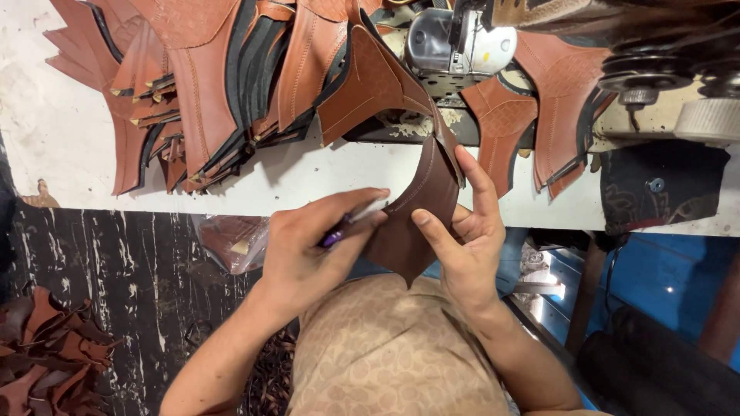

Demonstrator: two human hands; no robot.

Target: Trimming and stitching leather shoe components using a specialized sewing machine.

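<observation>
The right hand (466,246) held a dark brown leather piece (420,212), its grip pinched on the piece: the thumb pressed on the front face and the fingers rose behind its right edge, with the forefinger stretched up along that edge. The piece stood curved and upright between the two hands, its pointed lower end hanging just above the person's lap, and a line of stitching ran down its left edge.

The left hand (308,246) came in from the left, its grip closed around a slim pen-like tool (347,223) with a purple body and a pale tip. The tip touched the left edge of the leather piece, near the stitching.

Directly above the grip, the top of the held piece joined a lighter, reddish-brown panel (370,85) that lay on the white tabletop (62,131). To the upper left of the grip, a large heap of similar leather pieces (200,85) with black backing was fanned out over the tabletop. Up and to the right of the grip stood a sewing machine (455,42) with a grey and white metal head, and more woven-textured leather pieces (555,100) lay around it.

Below the grip was the person's beige patterned garment (385,354). To the lower left, beyond the tabletop edge, a clear plastic bag (231,239) of leather hung near the left wrist, and scraps of leather (46,354) lay piled on the dark floor.
</observation>
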